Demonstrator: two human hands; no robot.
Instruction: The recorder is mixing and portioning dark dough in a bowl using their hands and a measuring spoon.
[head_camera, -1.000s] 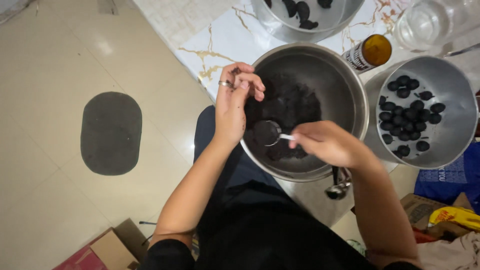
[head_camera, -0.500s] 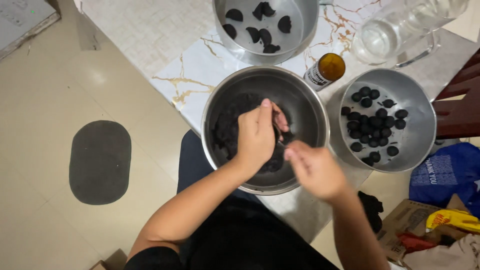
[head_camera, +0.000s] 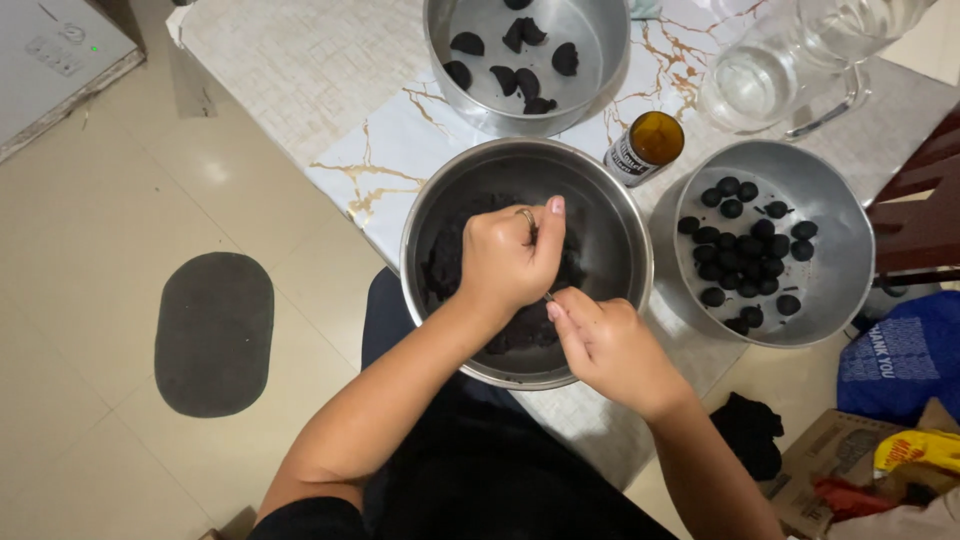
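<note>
Right now I'm mid-scoop over the big round steel mixing bowl (head_camera: 527, 168) in front of me, which holds a dark crumbly black mixture (head_camera: 455, 265). My left hand (head_camera: 508, 255) is curled into a loose fist above the mix, ring on one finger, fingers pressed together; whether it grips a lump I can't tell. My right hand (head_camera: 610, 345) sits at the near rim, fingers pinching a thin metal spoon handle (head_camera: 550, 297), most of it hidden between the hands. Judging by the layout, I'm portioning mix off the spoon into the left hand for shaping. Finished small black balls (head_camera: 745, 250) lie in the wide grey metal pan (head_camera: 835, 215) to my right, well apart from my hands. A second steel bowl (head_camera: 590, 75) farther off holds dark broken pieces (head_camera: 520, 60); a small brown glass bottle (head_camera: 648, 147) stands between the bowls, and a clear glass jug (head_camera: 760, 75) stands beyond. Next move probably needs a firm squeeze and roll, then a reach right over the rim without dropping crumbs on the white marble-pattern tabletop (head_camera: 380, 160).
</note>
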